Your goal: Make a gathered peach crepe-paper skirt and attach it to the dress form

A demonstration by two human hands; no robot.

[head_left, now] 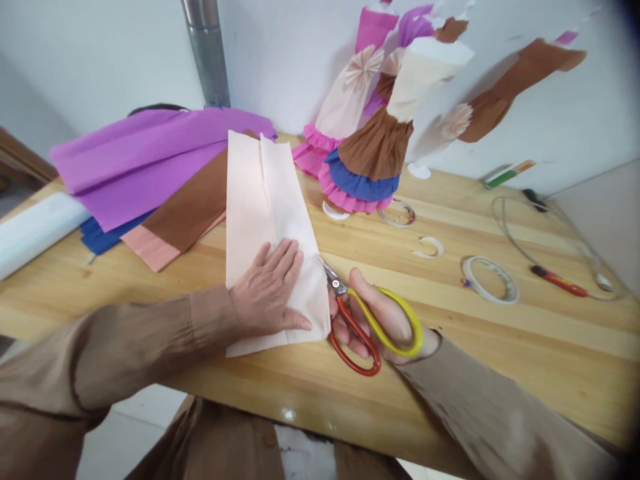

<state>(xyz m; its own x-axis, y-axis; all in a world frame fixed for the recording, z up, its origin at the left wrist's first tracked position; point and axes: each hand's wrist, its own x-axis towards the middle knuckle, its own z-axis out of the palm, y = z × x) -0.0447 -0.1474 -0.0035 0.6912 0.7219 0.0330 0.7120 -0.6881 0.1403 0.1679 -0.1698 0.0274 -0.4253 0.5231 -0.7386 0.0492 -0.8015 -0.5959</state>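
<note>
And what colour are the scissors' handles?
One yellow handle and one red handle, seen best in the head view.

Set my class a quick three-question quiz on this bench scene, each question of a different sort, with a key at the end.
1. Multiple choice. Which hand holds the scissors?
a) the left hand
b) the right hand
c) both hands together

2. True or false. The left hand lies palm down on the pale sheet.

3. Fill the gap. From top to bottom, the colours of the front tiered dress run cream, brown, ____, pink.

Key
1: b, the right hand.
2: True.
3: blue.
</note>
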